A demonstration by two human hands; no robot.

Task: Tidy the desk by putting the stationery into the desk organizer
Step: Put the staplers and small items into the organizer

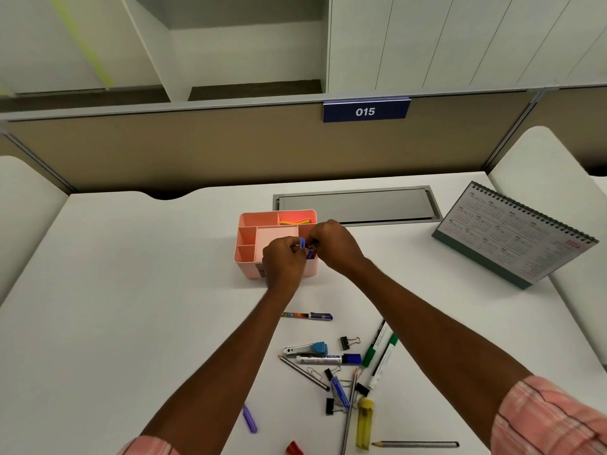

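A pink desk organizer [249, 239] with several compartments stands mid-desk; a yellow item [294, 221] lies in its back compartment. Both hands meet over its front right part. My left hand [284, 262] and my right hand [335, 246] together pinch a small blue-purple object [307, 247], partly hidden by the fingers. Loose stationery lies nearer me: a purple-capped pen [310, 315], a blue stapler [307, 349], a blue marker [328, 358], green markers [381, 351], pencils [303, 372], binder clips [348, 342], a yellow lighter [364, 423] and a purple cap [249, 418].
A desk calendar [512, 234] stands at the right. A grey cable hatch [356, 205] sits behind the organizer. A partition with a "015" sign [365, 110] closes the back of the desk. A grey pencil [415, 443] and a red item [294, 448] lie at the near edge.
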